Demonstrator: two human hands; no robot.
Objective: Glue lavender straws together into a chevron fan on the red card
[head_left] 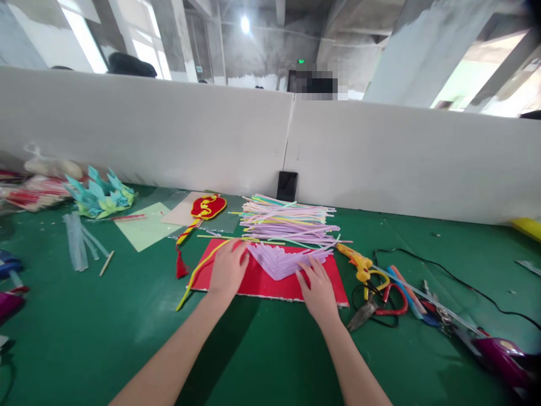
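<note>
A red card [262,283] lies flat on the green table [127,338]. On it sits a lilac V-shaped piece made of straws [282,261]. My left hand [229,269] lies flat on the card's left part, fingers stretched out, fingertips near the lilac piece. My right hand [318,286] rests on the card's right part, fingers spread and touching the lilac piece's lower right edge. Neither hand holds anything. A long yellow straw [198,272] runs under my left hand.
Behind the card lies a pile of pastel straws [287,223]. Right of it are a yellow glue gun [358,264], scissors [376,304], coloured sticks, a black cable and a purple tool [505,361]. To the left: a red-yellow ornament [206,207], green paper, clear sticks, teal paper shapes [101,194]. A white partition stands behind.
</note>
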